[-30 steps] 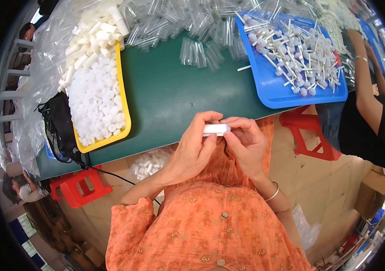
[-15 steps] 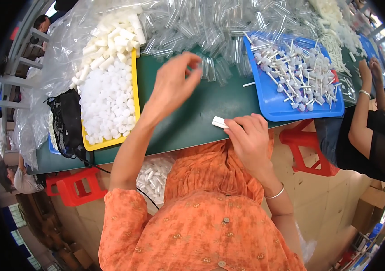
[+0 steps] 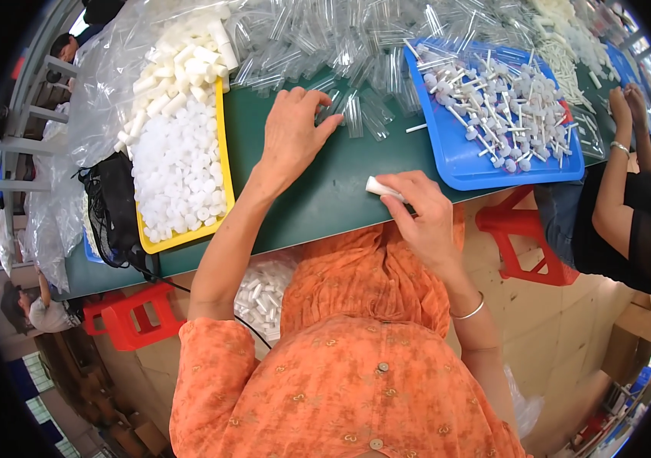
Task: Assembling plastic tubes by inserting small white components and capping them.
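Over the green table, my left hand point(image 3: 292, 137) is held with its thumb and fingers apart at the near edge of a pile of clear plastic tubes point(image 3: 353, 114). A tube lies close by its fingertips; whether they touch it I cannot tell. Near the table's front edge, my right hand point(image 3: 421, 212) is closed around a short white cylinder point(image 3: 375, 185), whose end sticks out past the thumb and index finger. My fingers cover the rest of it.
A yellow tray point(image 3: 227, 164) of small white caps stands left, thick white cylinders point(image 3: 188, 65) heaped behind it. On the right, a blue tray point(image 3: 486, 182) holds white sticks with round pale ends. A co-worker's arm point(image 3: 612, 179), red stools point(image 3: 524, 244) and a black bag point(image 3: 111, 202) flank me.
My left hand has moved slightly away from me toward the clear tubes, and its fingers have spread. My right hand has turned the white piece and shifted slightly farther from me.
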`<state>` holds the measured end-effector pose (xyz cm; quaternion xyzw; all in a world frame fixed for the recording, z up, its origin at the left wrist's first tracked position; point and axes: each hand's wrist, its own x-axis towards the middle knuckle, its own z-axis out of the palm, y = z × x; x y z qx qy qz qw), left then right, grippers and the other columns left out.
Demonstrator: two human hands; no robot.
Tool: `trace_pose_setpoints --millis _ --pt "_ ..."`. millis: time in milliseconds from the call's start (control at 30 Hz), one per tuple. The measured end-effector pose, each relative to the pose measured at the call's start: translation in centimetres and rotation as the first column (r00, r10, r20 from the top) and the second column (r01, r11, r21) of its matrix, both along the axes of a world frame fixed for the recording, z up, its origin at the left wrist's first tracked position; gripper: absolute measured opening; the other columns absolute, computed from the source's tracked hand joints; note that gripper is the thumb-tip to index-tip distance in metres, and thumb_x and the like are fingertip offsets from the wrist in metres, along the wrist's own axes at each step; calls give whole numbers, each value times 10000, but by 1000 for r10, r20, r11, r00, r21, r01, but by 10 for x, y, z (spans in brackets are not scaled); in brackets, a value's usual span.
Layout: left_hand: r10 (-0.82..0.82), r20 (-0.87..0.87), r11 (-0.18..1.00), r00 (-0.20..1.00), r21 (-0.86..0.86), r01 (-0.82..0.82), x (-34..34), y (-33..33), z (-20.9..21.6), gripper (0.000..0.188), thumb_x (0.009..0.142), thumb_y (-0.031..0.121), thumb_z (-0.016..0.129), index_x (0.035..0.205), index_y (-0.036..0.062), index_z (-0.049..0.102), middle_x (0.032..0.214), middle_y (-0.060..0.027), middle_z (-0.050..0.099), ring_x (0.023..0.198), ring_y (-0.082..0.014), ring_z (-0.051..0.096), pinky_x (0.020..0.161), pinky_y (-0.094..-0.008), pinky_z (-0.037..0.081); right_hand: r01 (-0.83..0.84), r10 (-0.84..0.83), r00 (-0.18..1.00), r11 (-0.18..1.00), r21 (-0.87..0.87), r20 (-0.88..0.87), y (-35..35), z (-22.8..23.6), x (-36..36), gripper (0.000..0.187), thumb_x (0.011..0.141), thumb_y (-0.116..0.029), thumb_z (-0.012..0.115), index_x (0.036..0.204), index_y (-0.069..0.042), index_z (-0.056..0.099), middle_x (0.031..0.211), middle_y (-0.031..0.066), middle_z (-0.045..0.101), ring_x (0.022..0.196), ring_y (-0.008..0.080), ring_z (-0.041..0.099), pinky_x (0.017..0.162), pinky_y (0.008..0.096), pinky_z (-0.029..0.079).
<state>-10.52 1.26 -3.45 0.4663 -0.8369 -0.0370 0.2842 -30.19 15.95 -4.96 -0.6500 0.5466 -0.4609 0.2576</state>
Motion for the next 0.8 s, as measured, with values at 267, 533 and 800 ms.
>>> trace_pose_setpoints --millis 267,533,800 --pt "40 -57 999 998 17 -39 -1 -24 -13 193 841 163 707 971 36 644 843 -105 615 850 -296 579 721 -408 465 14 -29 989 995 -103 -145 -1 -6 6 232 792 -30 719 1019 -72 691 925 81 654 815 259 615 720 336 479" --pt "9 17 997 1000 -75 -7 7 -7 6 224 832 109 703 981 6 571 872 -144 604 827 -323 603 755 -409 497 23 -22 1000 998 -65 6 2 4 2 221 804 -8 713 1021 -46 695 933 73 655 826 197 613 733 284 466" --pt "6 -698 299 716 685 665 8 99 26 365 979 113 550 1327 5 521 1001 -48 618 903 -106 566 795 -244 453 -156 79 875 980 122 477 11 12 -8 226 866 42 657 1089 15 685 974 49 631 879 106 572 755 220 434"
